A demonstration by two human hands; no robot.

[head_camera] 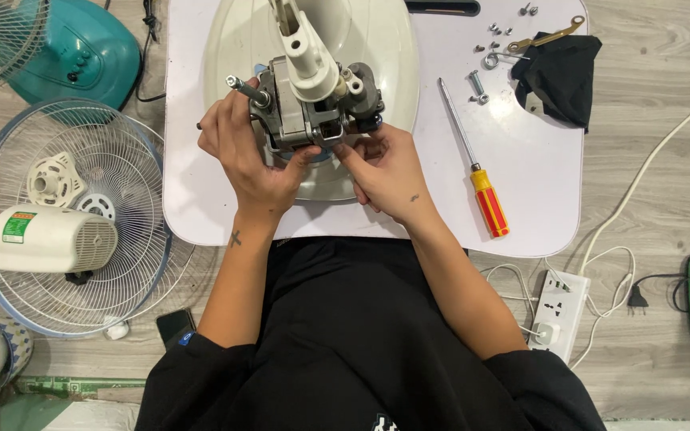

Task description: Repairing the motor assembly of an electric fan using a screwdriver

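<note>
Two bare hands hold a grey fan motor (pixel 313 108) above a cream fan base (pixel 377 40) on the white counter (pixel 521 175). Left hand (pixel 245 156) wraps the motor's left side near its steel shaft (pixel 247 89), grip clenched on the housing. Right hand (pixel 385 172) pinches the motor's lower right edge with its fingertips. A red-and-yellow screwdriver (pixel 477 168) lies just right of the hands, with loose screws (pixel 493 44) and a black cloth (pixel 561 72) beyond it.
</note>
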